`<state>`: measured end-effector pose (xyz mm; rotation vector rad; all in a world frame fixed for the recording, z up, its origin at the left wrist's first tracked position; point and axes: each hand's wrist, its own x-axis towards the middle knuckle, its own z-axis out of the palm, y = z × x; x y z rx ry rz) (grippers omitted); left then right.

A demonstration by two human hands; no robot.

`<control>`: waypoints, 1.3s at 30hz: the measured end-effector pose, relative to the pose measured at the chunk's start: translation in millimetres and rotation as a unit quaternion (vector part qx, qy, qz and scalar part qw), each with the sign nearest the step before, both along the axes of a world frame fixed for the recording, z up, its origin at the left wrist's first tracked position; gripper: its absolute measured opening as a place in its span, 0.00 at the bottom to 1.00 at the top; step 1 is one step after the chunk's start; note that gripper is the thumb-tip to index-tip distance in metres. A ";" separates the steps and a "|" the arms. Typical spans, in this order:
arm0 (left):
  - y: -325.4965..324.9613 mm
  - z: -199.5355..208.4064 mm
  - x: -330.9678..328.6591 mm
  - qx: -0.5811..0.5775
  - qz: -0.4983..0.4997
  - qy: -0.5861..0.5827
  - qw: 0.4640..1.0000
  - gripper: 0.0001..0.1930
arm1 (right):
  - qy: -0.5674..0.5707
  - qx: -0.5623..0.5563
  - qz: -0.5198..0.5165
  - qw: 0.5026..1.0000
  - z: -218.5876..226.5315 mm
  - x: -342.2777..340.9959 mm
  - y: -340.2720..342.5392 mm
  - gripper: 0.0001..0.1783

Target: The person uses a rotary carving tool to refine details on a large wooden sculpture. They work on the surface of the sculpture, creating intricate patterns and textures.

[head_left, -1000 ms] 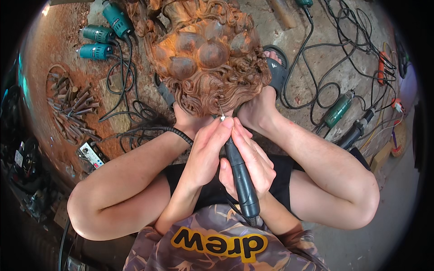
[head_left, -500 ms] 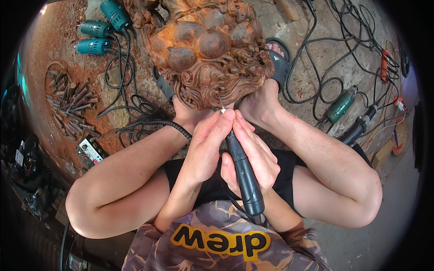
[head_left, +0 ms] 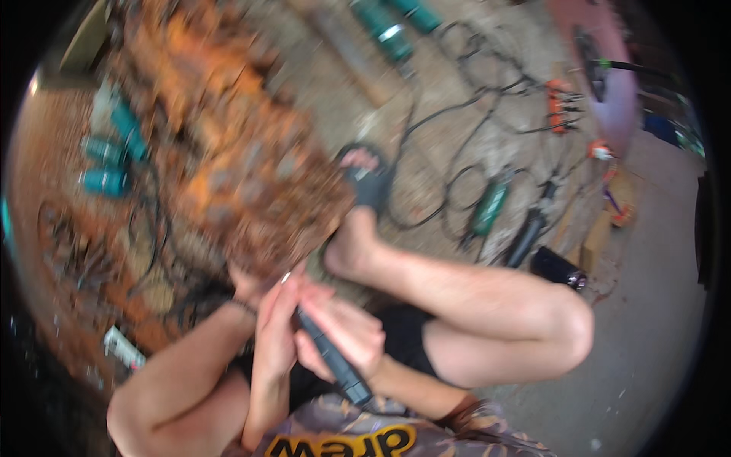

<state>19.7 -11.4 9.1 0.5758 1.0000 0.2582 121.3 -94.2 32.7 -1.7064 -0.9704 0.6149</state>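
Observation:
A black rotary carving handpiece point(head_left: 335, 362) lies slantwise between my two hands, its light-coloured nose pointing up and away from me. My left hand point(head_left: 274, 327) is closed round the nose end, thumb pressed along it. My right hand point(head_left: 349, 335) wraps the handpiece body from the other side. Just beyond the fingertips stands a large carved wooden sculpture point(head_left: 251, 167), reddish brown with orange patches, rounded bumps and curling grooves. Motion blur hides the thin bit, so I cannot tell whether it touches the wood.
Several teal power tools point(head_left: 105, 181) lie at the left, above a pile of carving bits point(head_left: 76, 255) and a white control box point(head_left: 123, 348). At the right are tangled black cables point(head_left: 449, 202), a green power tool point(head_left: 491, 204), a black tool point(head_left: 525, 240) and an orange power strip point(head_left: 557, 107).
My view has swung, so the sculpture, hands and legs sit farther left and lower, with more floor showing at right. Both hands still grip the handpiece.

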 end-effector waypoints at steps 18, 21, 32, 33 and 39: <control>0.3 -1.8 6.1 -0.015 0.021 0.009 1.000 0.19 | 0.006 0.039 -0.027 0.999 3.2 -1.2 -0.9 0.30; 1.5 -1.6 5.1 0.001 0.002 -0.006 1.000 0.19 | 0.012 0.047 -0.028 0.998 4.7 -1.3 -1.4 0.30; -2.7 -1.0 3.5 -0.010 0.015 -0.007 1.000 0.19 | 0.010 0.053 -0.028 0.998 7.8 -1.8 -4.6 0.31; -2.5 -0.9 4.9 -0.006 0.013 -0.007 1.000 0.21 | 0.010 0.055 -0.029 0.998 8.2 -1.4 -4.8 0.32; -2.6 2.7 9.3 0.025 -0.005 -0.003 1.000 0.29 | 0.031 0.051 -0.038 0.998 12.3 0.1 -6.5 0.30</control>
